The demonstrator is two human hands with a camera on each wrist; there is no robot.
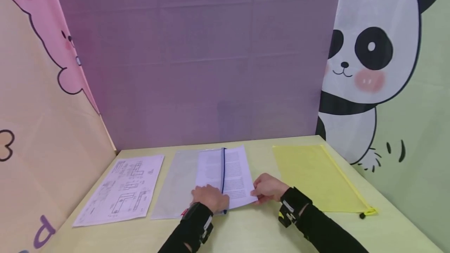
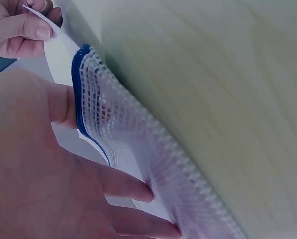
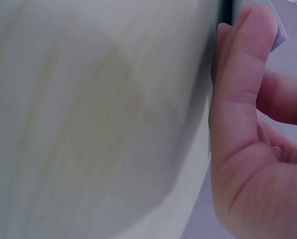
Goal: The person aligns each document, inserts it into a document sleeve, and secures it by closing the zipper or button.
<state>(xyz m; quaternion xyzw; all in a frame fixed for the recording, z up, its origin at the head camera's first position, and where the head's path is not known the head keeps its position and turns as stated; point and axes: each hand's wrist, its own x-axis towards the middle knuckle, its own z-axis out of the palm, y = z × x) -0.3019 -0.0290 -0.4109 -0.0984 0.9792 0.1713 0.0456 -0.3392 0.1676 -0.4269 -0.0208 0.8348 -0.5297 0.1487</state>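
A translucent white mesh document pouch [image 1: 175,186] with a blue edge strip lies in the middle of the table. Printed sheets [image 1: 237,171] stand partly inside it: their left part shows through the mesh, while the right part sticks out past the blue edge. My left hand [image 1: 210,198] holds the pouch at its near edge by the opening, and in the left wrist view the fingers lie along the mesh [image 2: 138,134]. With thumb and fingers, my right hand [image 1: 268,187] pinches the near right corner of the sheets, slightly raised off the table.
To the left lies a sheet with technical drawings [image 1: 123,190]. A yellow zip pouch [image 1: 309,179] with a black pull at its near corner lies to the right. A purple backdrop [image 1: 204,69] closes off the table's [image 1: 246,233] far edge, with printed panels on both sides.
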